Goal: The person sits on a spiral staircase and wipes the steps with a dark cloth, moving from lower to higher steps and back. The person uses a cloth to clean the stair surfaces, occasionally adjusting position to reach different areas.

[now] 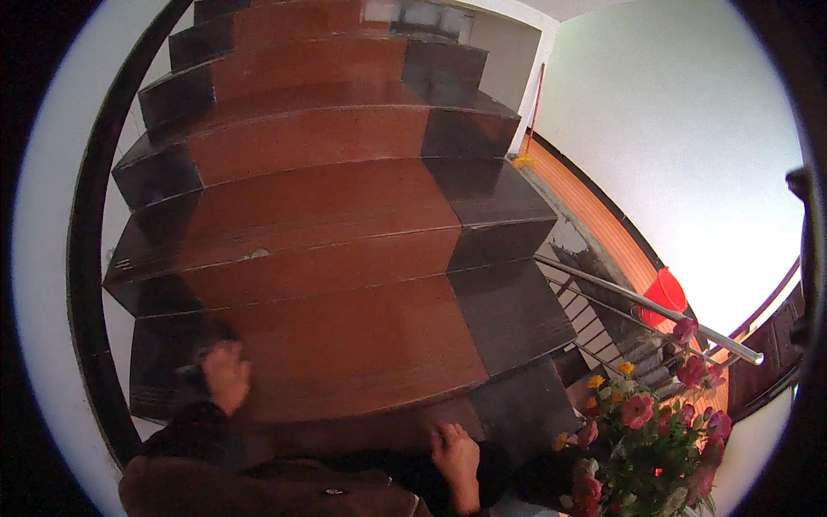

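My left hand [226,377] is over the left part of a polished stair tread [349,342], above its dark border. Something dark and blurred shows at its fingers, and I cannot tell what it is or whether the hand grips it. Near the front edge of the same tread, my right hand [455,449] has curled fingers, with nothing plainly visible in them. Dark sleeves cover both arms. The staircase has reddish-brown treads with black borders.
More steps rise ahead. A metal handrail [646,302] runs down the right side, beside a bunch of pink and yellow flowers [646,426]. Beyond it are a red bucket [665,297] and a broom [536,103] leaning at the wall. A dark curved band [87,258] borders the left.
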{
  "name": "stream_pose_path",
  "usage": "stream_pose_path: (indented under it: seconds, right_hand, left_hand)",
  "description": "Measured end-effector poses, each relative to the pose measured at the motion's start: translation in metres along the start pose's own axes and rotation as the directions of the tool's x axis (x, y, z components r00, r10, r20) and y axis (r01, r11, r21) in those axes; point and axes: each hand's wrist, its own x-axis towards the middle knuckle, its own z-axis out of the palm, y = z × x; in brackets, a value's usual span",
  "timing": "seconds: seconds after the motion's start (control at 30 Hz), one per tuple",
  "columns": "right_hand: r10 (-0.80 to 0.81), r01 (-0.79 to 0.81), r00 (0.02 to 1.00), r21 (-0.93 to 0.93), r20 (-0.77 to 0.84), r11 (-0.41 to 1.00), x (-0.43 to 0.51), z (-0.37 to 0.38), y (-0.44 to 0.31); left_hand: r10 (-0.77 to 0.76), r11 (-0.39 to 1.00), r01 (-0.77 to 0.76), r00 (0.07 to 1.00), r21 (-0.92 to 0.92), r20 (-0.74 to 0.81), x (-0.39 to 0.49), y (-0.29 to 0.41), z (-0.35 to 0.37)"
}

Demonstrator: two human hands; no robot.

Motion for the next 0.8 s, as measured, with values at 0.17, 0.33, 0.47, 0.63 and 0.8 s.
stream_pose_path:
  seconds: [0.17,0.33,0.47,0.63,0.8]
  right_hand:
    - [-0.044,0.045,0.999,-0.106,0.012,0.993,-0.002,0.003,0.003]
    - [-0.086,0.084,0.996,-0.11,-0.022,0.99,-0.008,0.0,0.007]
    - [-0.053,0.051,0.998,-0.099,-0.023,0.994,-0.009,-0.002,0.01]
    - [-0.034,0.033,0.999,-0.09,-0.011,0.995,-0.006,-0.003,0.008]
    - [-0.055,0.057,0.998,-0.087,0.033,0.995,-0.003,-0.004,0.005]
  left_hand:
    - [0.587,0.743,-0.482,0.803,-0.465,0.105,0.054,0.195,0.006]
    - [0.761,0.49,-0.585,0.649,-0.647,-0.011,0.089,0.301,0.042]
    - [0.764,0.535,-0.63,0.645,-0.563,0.006,0.121,0.266,0.066]
    - [0.32,0.929,-0.296,0.944,-0.222,0.082,0.111,0.071,0.048]
    - [-0.15,0.985,0.149,0.989,0.093,0.013,-0.006,-0.125,-0.002]
